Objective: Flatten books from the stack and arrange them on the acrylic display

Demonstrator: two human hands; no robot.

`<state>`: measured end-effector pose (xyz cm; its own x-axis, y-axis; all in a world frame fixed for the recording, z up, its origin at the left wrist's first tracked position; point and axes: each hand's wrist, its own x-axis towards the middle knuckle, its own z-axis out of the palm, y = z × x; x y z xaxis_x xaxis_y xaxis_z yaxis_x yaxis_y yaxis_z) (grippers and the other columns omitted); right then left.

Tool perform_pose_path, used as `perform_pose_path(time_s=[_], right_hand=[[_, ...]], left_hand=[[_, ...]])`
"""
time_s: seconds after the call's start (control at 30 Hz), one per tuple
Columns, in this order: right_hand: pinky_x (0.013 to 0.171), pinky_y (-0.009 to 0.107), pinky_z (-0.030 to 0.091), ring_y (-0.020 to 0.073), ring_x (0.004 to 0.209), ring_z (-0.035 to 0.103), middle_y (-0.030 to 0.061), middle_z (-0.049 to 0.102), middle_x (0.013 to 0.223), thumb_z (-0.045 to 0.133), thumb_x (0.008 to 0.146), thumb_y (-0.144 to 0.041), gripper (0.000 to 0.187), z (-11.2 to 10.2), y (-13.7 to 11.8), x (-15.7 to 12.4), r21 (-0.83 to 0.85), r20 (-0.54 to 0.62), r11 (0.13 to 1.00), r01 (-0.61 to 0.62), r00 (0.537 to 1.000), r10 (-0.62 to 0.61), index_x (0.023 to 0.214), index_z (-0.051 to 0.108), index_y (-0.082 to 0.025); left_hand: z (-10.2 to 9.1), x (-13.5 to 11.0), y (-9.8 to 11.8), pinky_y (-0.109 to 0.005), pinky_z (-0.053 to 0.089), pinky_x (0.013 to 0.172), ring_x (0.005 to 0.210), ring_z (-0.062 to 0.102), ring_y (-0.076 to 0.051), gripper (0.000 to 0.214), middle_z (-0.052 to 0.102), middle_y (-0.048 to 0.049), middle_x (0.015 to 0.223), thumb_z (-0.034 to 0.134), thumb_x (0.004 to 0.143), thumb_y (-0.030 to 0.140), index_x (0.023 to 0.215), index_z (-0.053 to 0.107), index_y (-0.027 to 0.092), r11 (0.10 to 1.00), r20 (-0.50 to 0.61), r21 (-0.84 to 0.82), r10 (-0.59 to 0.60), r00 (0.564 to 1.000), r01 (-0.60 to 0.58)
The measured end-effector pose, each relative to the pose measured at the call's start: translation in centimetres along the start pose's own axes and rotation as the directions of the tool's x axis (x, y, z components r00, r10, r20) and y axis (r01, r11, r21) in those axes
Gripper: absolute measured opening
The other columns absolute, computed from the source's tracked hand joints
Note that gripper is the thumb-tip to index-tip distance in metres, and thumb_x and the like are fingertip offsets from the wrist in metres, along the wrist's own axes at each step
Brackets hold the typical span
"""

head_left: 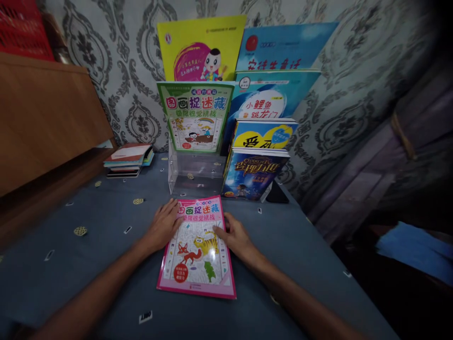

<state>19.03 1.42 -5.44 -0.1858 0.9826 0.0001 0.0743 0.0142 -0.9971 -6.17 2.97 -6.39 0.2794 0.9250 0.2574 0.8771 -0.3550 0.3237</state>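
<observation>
The grey-blue worktop (109, 274), printed with pale pods and small labels, spread from the bottom edge; on it at lower centre was the pink book (193, 271), whether flat or slightly raised I could not tell; the left hand (164, 225) and right hand (238, 238) held its opposite edges, thumbs on the cover; beyond, at centre, stood a clear stand (193, 186), its front tier bare on the left; a green book (196, 118) hid the lower part of a yellow book (201, 52); right of these, a dark blue book (253, 174) partly covered others; a book stack (129, 160) lay centre-left; patterned wallpaper (134, 99) filled the back, a curtain (368, 146) the right.
</observation>
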Motion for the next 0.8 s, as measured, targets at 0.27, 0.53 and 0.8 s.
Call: perform_pose_path(time_s=[0.27,0.53,0.8], right_hand=[[0.061,0.031,0.052,0.0193,0.063,0.064,0.0030,0.073,0.075,0.060,0.081,-0.035,0.043,-0.6,-1.0,-0.1,-0.266,-0.018,0.958,0.111,0.993,-0.120,0.121,0.062,-0.018],[0.064,0.029,0.045,0.0198,0.067,0.066,0.0052,0.073,0.077,0.048,0.087,-0.024,0.042,-1.2,-2.5,-0.4,-0.728,0.029,0.673,0.127,0.987,-0.156,0.125,0.065,-0.016],[0.067,0.027,0.043,0.0218,0.086,0.070,0.0084,0.075,0.101,0.047,0.094,-0.023,0.031,-0.5,-3.3,-1.2,-0.912,0.065,0.394,0.110,0.990,-0.126,0.118,0.066,-0.021]], left_hand=[[-0.9,0.3,0.3,-0.046,0.036,0.111,0.132,0.050,-0.027,0.042,0.055,-0.0136,0.144,0.038,0.099,0.036,0.133,0.056,0.017,0.999,-0.029,0.026,0.022,0.999,-0.022],[-0.8,0.7,0.1,-0.048,0.038,0.111,0.131,0.051,-0.029,0.041,0.057,-0.0146,0.141,0.037,0.100,0.034,0.130,0.058,0.017,0.999,-0.043,0.044,0.034,0.999,-0.032],[-1.4,1.0,-2.3,-0.049,0.031,0.118,0.140,0.043,-0.026,0.047,0.052,-0.0112,0.147,0.040,0.098,0.041,0.138,0.055,0.020,0.984,0.039,-0.129,0.129,0.991,-0.123]])
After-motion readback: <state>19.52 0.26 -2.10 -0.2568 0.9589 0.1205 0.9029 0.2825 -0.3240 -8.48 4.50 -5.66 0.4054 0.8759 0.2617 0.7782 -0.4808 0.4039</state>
